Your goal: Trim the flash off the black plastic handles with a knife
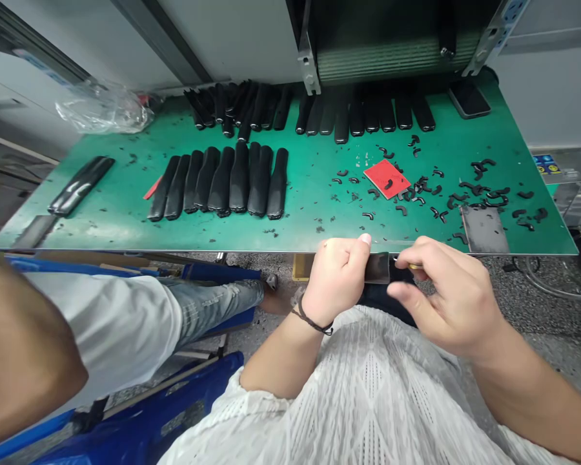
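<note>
My left hand [336,274] is closed around a glossy black moulded part [377,268], held just off the table's front edge. The end of this part sticks out toward my right hand [452,297]. Between the thumb and curled fingers of that right hand is a small yellow-handled tool [415,266], mostly hidden; its tip cannot be made out. Beyond my hands, small curved black scraps [423,184] lie scattered over the green table. Some rest around and on a red pad [386,178], others by a grey square block [485,229].
On the green tabletop [314,168], a row of black parts [223,181] lies left of centre, with more parts [368,116] behind. A phone [468,97] is at the back right, a clear plastic bag [106,110] at the back left. A co-worker [111,323] sits close on my left.
</note>
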Tool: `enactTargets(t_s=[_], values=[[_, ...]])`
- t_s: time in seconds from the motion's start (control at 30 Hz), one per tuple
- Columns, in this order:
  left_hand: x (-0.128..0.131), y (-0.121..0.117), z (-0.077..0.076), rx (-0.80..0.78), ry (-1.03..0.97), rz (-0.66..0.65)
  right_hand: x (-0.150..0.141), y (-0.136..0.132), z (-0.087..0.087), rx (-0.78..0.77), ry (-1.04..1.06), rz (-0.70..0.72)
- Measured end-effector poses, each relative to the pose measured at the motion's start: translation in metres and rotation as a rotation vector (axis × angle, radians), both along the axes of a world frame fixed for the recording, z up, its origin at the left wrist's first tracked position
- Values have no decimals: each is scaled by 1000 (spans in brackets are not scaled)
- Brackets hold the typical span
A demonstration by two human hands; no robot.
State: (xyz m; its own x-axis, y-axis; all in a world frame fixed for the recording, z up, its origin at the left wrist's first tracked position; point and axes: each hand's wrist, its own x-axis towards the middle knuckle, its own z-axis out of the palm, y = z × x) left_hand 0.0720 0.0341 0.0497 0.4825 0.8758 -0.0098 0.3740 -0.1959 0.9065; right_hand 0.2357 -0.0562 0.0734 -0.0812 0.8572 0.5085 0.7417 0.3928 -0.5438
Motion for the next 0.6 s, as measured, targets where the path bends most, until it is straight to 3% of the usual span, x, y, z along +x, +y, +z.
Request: enactTargets(t_s=[0.1, 0.23, 0.4, 0.6], values=[[-2, -1, -1, 89, 12, 8, -1, -1, 6, -118, -137, -39], [-1, -2, 1, 149, 23, 13, -2, 1, 7, -132, -276, -82], [1, -1, 5, 158, 38, 34, -4, 1, 7, -16, -335, -109], [4, -4, 5, 35, 8, 42, -7, 0, 2, 167, -466, -206]])
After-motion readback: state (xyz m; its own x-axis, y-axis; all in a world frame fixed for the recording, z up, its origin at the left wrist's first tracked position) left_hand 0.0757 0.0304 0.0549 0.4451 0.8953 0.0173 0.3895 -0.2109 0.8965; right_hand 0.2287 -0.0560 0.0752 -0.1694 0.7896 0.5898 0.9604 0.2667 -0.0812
